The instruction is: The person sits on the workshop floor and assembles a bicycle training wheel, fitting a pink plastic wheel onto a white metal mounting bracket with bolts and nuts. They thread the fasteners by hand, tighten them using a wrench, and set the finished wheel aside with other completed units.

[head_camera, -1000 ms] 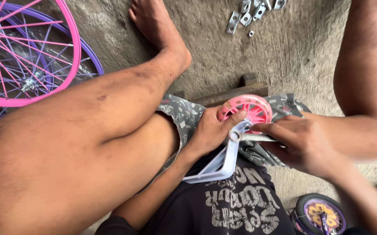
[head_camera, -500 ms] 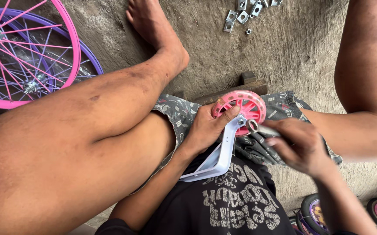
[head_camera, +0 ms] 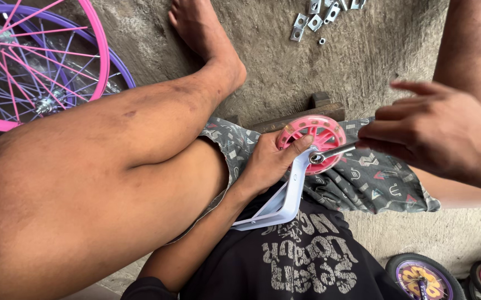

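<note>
One pink training wheel (head_camera: 312, 139), one white bracket (head_camera: 285, 203), two hands gripping.

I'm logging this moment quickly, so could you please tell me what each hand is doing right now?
Left hand: closed on the pink training wheel and its white bracket.
Right hand: pinching a metal wrench at the wheel's hub.

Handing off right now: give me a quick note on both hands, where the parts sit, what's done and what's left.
Left hand: grips the pink training wheel and its white bracket over the lap.
Right hand: fingertips on a metal wrench, its ring end at the wheel hub.
Spare plates and nuts lie on the concrete floor ahead.
Done: wheel sits against the bracket.
Left: whether the hub nut is tight cannot be told; check it.
</note>
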### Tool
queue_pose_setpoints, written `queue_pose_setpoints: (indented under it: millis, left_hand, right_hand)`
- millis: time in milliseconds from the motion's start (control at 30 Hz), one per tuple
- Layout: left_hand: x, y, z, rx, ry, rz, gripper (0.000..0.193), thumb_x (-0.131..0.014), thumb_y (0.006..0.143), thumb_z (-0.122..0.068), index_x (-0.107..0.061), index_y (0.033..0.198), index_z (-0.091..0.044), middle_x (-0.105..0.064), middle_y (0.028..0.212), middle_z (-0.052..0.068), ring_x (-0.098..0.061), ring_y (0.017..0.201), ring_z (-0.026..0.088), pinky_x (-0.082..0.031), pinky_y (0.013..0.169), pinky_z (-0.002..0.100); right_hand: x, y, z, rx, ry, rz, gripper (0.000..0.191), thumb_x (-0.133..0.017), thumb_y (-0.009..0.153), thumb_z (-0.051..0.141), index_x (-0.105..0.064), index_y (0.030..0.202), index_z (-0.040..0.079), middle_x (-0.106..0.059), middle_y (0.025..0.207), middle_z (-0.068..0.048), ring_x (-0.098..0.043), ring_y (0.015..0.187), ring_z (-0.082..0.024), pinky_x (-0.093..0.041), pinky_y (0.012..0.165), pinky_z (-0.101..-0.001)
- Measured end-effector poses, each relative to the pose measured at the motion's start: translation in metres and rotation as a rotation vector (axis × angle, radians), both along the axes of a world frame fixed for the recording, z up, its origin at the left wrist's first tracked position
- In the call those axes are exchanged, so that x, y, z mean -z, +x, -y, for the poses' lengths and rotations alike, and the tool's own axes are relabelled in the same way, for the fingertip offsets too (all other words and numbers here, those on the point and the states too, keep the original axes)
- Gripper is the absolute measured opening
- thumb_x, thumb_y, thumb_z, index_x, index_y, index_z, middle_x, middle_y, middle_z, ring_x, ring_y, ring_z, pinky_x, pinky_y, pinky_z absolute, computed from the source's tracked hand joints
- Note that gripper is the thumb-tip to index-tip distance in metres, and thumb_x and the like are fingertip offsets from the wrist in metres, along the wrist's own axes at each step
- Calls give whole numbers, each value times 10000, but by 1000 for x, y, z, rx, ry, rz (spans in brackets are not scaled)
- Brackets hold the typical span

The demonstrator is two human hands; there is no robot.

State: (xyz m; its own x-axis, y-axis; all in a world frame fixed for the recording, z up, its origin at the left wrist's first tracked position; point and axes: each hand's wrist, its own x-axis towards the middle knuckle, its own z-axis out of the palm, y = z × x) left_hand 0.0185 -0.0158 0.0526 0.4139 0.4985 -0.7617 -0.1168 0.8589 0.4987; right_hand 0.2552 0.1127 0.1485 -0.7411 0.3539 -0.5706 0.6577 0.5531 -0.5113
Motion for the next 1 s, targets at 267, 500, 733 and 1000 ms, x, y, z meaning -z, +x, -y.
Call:
queue_pose_setpoints:
  millis: [267, 500, 733, 1000]
  left_hand:
    - [-2, -1, 0, -11, 11, 15, 519, -707, 943, -480, -744, 1139, -1, -745, 889, 13, -634, 796, 49, -541, 710, 252]
    - [7, -7, 9, -92, -47, 28, 498, -702, 942, -457, -729, 1124, 5, -754, 870, 30, -664, 749, 78, -556, 687, 261]
    - [3, -7, 6, -105, 38, 28, 463, -702, 974, -420, -734, 1158, 3, -759, 933, 14, -658, 833, 50, -561, 742, 244]
    - [-3, 0, 0, -17, 64, 0, 486, -705, 951, -459, -756, 1114, -4, -747, 867, 9, -645, 783, 41, -555, 694, 247]
  right_hand:
    - [-10, -38, -30, -268, 9, 329, 324, -545, 928, 469, -722, 1097, 258, -677, 906, 31, -683, 1002, -178, -321, 1207, -484]
    - [13, -7, 18, 176, -105, 66, 268, -631, 910, 378, -725, 1032, 159, -721, 811, -53, -693, 647, -260, -564, 546, -412]
    - [0, -16, 134, 826, -129, 6, 140, -652, 967, 209, -675, 964, 71, -658, 671, -146, -642, 546, -310, -498, 517, -448]
    - [-34, 12, 57, 231, 261, 224, 256, -676, 941, 413, -744, 890, 172, -660, 686, -16, -664, 676, -212, -543, 699, -394]
